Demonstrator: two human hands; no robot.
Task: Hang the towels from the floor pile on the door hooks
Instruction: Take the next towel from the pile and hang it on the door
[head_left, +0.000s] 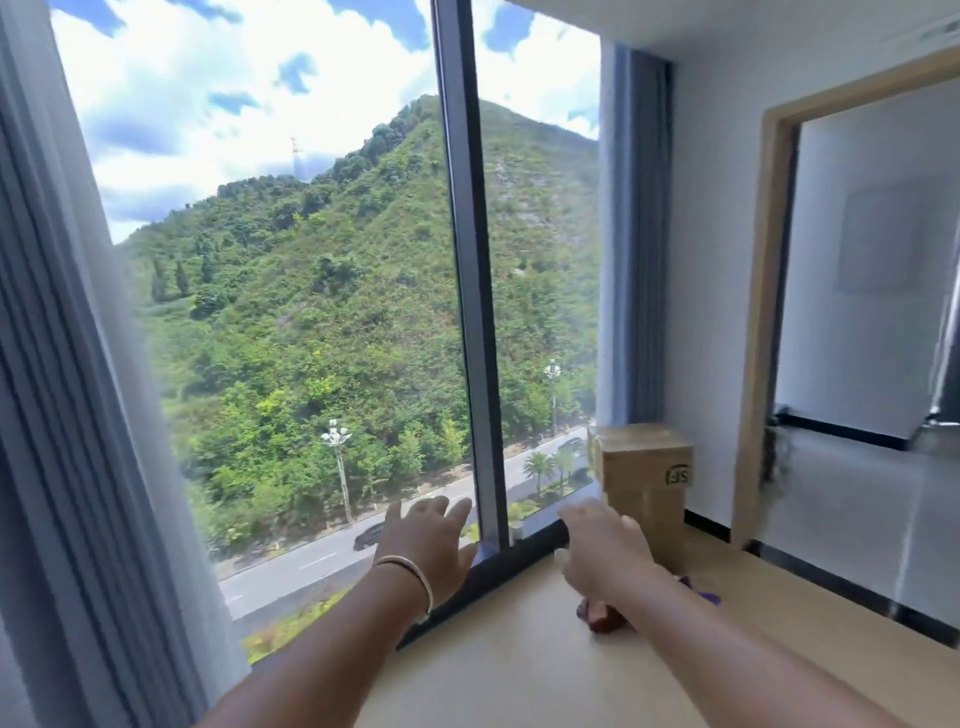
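two hands — left grip (423, 545), right grip (605, 551) — both empty, one box (644, 478)

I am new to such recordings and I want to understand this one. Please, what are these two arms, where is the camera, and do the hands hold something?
There is no machine: the single picture comes from a camera worn on a person's head. Both arms reach forward toward a big window. The left hand, with a bracelet on the wrist, is open. The right hand is blurred but seems to hold nothing. A cardboard box stands in the corner. On the floor, small dark and purple things lie partly hidden by the right arm. No hooks show.
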